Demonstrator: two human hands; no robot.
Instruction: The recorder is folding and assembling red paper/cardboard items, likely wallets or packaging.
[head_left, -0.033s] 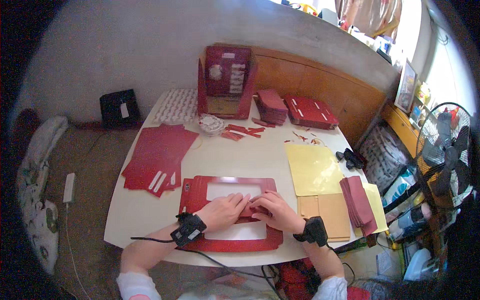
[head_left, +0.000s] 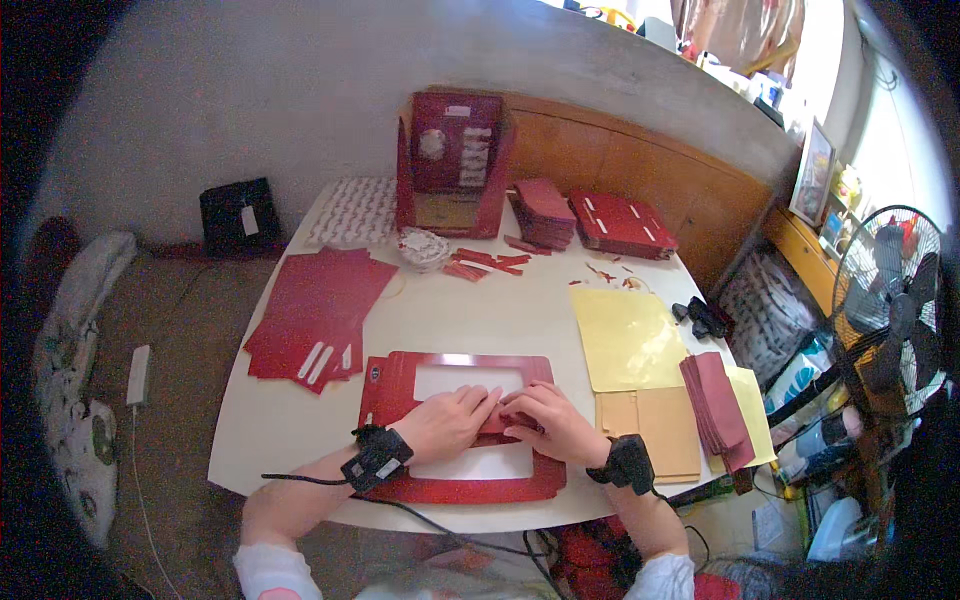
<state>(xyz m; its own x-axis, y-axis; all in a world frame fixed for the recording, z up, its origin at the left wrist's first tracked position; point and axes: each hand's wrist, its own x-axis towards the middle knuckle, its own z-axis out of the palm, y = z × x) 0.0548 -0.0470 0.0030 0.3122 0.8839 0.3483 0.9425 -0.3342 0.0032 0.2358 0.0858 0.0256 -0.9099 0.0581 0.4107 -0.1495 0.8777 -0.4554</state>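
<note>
A red cardboard sheet (head_left: 450, 490) with two rectangular windows lies flat at the table's near edge, the white tabletop showing through the windows. Both hands meet over the strip between the windows. My left hand (head_left: 450, 425) rests there from the left, its fingers pressed together and closed on the strip, thumb hidden. From the right, my right hand (head_left: 550, 425) curls its thumb and fingers in a pinch at the same strip. Whether a smaller piece sits between the fingertips is too hidden to tell. Black bands with cables circle both wrists.
Red sheets (head_left: 315, 310) lie left. Yellow paper (head_left: 628, 340), brown card (head_left: 668, 430) and dark-red strips (head_left: 716, 410) lie right. Behind stand a red box (head_left: 455, 150), a stack of red pieces (head_left: 545, 212) and red flat boxes (head_left: 622, 222). A fan (head_left: 895, 300) stands far right.
</note>
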